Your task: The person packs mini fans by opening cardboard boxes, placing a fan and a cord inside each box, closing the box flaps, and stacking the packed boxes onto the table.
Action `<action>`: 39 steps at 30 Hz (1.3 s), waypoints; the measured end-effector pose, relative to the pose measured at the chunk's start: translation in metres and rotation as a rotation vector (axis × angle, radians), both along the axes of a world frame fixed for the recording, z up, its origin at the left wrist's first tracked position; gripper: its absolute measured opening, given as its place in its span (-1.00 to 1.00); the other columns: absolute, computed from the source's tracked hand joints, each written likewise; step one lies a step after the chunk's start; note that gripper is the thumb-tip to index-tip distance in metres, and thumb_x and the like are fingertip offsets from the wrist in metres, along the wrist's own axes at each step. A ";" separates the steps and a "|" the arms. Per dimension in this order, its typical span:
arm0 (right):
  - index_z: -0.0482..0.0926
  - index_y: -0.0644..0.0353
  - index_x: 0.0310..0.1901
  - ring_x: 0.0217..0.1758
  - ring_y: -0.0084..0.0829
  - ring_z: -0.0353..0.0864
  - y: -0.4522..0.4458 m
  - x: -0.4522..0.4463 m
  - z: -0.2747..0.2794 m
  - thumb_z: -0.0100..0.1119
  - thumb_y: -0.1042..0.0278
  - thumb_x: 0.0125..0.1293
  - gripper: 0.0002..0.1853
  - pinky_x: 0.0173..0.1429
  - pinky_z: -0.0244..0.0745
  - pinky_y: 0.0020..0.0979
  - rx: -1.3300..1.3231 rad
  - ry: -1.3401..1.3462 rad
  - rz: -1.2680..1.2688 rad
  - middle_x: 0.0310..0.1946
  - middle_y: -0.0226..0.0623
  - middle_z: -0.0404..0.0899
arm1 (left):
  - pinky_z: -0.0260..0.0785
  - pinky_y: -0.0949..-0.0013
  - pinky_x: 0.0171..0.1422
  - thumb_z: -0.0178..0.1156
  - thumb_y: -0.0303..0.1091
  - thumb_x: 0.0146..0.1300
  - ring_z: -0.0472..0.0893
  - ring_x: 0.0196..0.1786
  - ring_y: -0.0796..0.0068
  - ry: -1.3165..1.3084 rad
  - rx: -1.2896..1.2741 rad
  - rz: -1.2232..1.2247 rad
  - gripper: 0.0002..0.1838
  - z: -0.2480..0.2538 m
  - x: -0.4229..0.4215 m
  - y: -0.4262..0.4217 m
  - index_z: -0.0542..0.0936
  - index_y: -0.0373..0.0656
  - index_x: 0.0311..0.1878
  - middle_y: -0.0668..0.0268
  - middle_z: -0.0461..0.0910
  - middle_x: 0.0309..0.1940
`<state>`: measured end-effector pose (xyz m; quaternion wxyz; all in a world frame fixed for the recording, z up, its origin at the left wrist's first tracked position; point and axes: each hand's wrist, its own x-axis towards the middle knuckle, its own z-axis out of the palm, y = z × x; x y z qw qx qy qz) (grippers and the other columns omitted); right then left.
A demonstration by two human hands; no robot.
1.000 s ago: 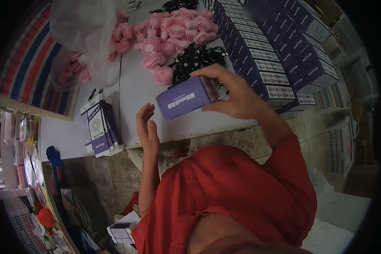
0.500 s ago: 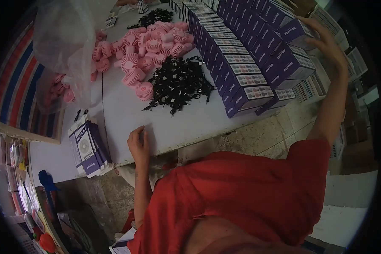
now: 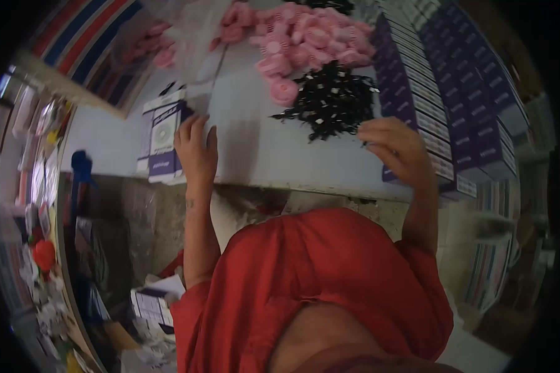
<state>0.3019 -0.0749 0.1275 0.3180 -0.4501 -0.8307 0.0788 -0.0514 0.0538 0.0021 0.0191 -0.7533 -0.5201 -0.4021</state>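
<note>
My left hand [image 3: 195,149], fingers apart and holding nothing, is at the right edge of a stack of flat purple-and-white cartons [image 3: 163,140]. My right hand [image 3: 395,146] is over the table between the pile of black cables [image 3: 333,102] and the rows of purple boxes [image 3: 429,118]. Its fingers are bent with a gap to the thumb, and no box is in it; a small dark spot by the fingertips is too blurred to name. Pink fans [image 3: 311,37] lie heaped behind the cables.
A clear plastic bag [image 3: 193,37] hangs over the back left of the white table [image 3: 242,149], beside a striped panel [image 3: 93,43]. A blue object [image 3: 81,166] is at the table's left corner. Below left lies an open carton [image 3: 155,301]. Crates stand at the right.
My right hand has let go of the purple box at the stacks on the right and come back toward the cables. My left hand has moved to the flat cartons. The view has shifted.
</note>
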 end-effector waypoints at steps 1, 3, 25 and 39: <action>0.65 0.20 -0.07 -0.03 -0.24 0.61 0.011 -0.016 -0.030 0.25 0.60 0.16 -0.72 0.02 0.52 -0.29 -0.097 0.105 0.054 -0.11 -0.23 0.64 | 0.19 0.06 0.31 0.30 -0.28 0.18 0.37 0.26 0.02 0.057 0.030 0.110 -0.56 0.005 -0.014 0.008 0.50 -0.13 0.13 0.06 0.46 0.14; 0.65 0.22 -0.09 -0.05 -0.22 0.62 0.025 -0.052 -0.075 0.23 0.60 0.17 -0.75 0.02 0.51 -0.30 -0.165 0.165 0.105 -0.15 -0.21 0.64 | 0.10 -0.09 0.37 0.34 -0.03 0.14 0.22 0.36 -0.16 0.176 0.007 0.367 -0.34 0.009 -0.042 0.021 0.42 -0.11 0.26 -0.09 0.32 0.28; -0.05 0.20 0.48 0.28 -0.37 0.36 0.080 -0.111 -0.096 0.36 0.37 0.21 -0.07 0.33 0.29 -0.31 -0.262 1.175 0.196 0.22 -0.17 0.36 | 0.46 0.50 -0.15 0.33 -0.57 0.13 0.63 -0.23 0.59 -0.635 -0.511 -0.418 -0.57 0.025 0.041 -0.030 0.49 -0.36 0.09 0.23 0.69 -0.22; 0.31 0.19 0.05 -0.13 -0.62 0.38 0.063 -0.137 -0.100 0.22 0.37 0.24 -0.60 0.02 0.37 -0.52 -0.236 1.076 0.197 -0.12 -0.39 0.39 | 0.31 0.36 0.23 0.13 -0.31 0.38 0.43 0.12 0.42 -1.066 -0.378 -0.570 -0.55 0.028 0.082 -0.066 0.26 -0.29 0.21 0.21 0.40 0.04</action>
